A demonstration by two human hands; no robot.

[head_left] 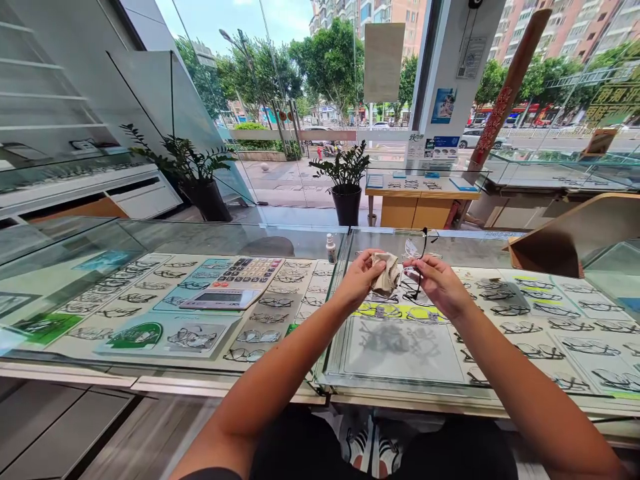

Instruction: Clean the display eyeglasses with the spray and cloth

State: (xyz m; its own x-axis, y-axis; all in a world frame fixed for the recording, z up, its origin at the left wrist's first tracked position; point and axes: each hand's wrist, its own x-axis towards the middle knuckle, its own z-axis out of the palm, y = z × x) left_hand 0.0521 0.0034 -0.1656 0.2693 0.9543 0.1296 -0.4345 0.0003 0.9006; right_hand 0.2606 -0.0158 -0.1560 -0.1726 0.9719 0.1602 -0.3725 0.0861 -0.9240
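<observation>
Now | my left hand [361, 275] pinches a beige cloth [387, 275] bunched so it meets the lens | my right hand [434, 281] grips the glasses [416, 257] by the frame, raised above the glass counter [400, 373] | small bottle [331, 249] stands near

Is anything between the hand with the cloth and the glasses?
Nothing visible: the left hand holds the cloth right beside the glasses, which the right hand holds above the glass counter.
</observation>
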